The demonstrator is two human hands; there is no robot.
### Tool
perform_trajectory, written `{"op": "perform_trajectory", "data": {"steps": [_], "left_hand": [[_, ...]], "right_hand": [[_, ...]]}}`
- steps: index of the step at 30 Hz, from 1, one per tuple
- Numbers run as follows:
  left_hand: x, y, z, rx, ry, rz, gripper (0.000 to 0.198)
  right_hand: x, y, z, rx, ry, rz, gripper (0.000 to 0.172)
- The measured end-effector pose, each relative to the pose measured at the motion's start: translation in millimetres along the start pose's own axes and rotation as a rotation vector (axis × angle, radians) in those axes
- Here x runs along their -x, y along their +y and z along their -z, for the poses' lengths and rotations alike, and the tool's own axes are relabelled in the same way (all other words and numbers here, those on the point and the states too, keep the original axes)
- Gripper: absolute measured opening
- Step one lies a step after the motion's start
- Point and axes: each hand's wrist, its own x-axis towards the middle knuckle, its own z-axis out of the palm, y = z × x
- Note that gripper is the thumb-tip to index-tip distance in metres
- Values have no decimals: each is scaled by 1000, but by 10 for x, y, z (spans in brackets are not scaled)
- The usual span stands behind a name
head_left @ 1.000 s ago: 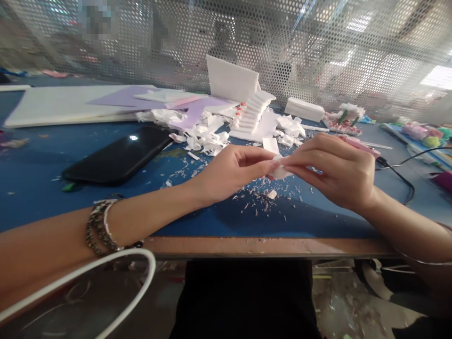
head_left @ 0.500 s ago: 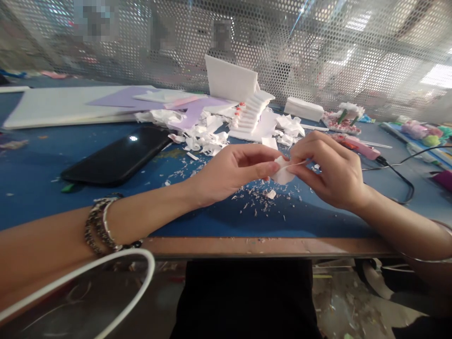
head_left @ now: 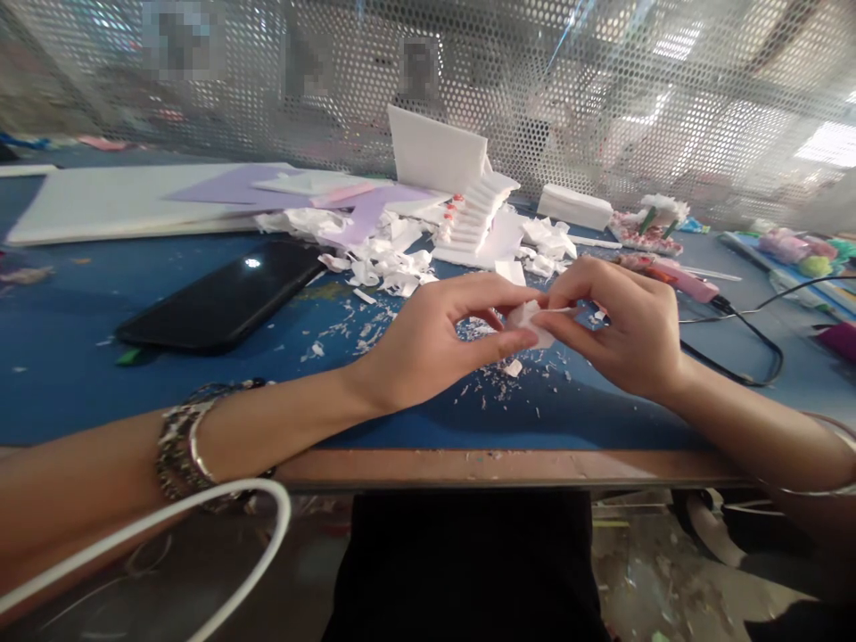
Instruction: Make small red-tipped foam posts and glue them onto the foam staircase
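Note:
My left hand [head_left: 434, 343] and my right hand [head_left: 619, 325] meet above the blue table [head_left: 100, 357], near its front edge. Both pinch a small white foam piece [head_left: 531, 323] between thumb and fingers. My left thumb and forefinger form a ring on its left side. My right fingers hold a thin white sliver sticking out of its right side. Beaded bracelets [head_left: 184, 441] circle my left wrist.
A black phone [head_left: 220, 299] lies at left. White foam scraps [head_left: 391, 259] and a small white foam staircase model [head_left: 474, 218] sit behind my hands. Foam boards [head_left: 127, 201], a pink tool [head_left: 675, 278] with a black cable [head_left: 749, 343], perforated metal screen [head_left: 602, 89].
My left fingers have shifted from holding the piece flat to a ring-shaped pinch. My right hand has drawn slightly nearer, still pulling the thin sliver. Both hands stay in place.

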Motion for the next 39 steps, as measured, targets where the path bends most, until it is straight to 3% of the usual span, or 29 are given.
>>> {"op": "perform_trajectory", "data": {"steps": [6, 13, 17, 30, 35, 39], "left_hand": [[-18, -8, 6, -51, -8, 26, 22], [-31, 6, 15, 124, 31, 112, 36], [-56, -29, 9, 235, 16, 154, 14], [-18, 101, 9, 2, 32, 111, 17], [-39, 50, 26, 63, -9, 122, 15], [-44, 3, 30, 58, 25, 67, 14]], "right_hand": [[-37, 23, 40, -91, -25, -66, 7], [-47, -25, 20, -225, -24, -146, 6], [-33, -56, 9, -245, -8, -157, 5], [-33, -82, 19, -55, 19, -101, 16], [-28, -73, 26, -113, -9, -105, 14], [-9, -65, 9, -213, 24, -135, 12]]}}
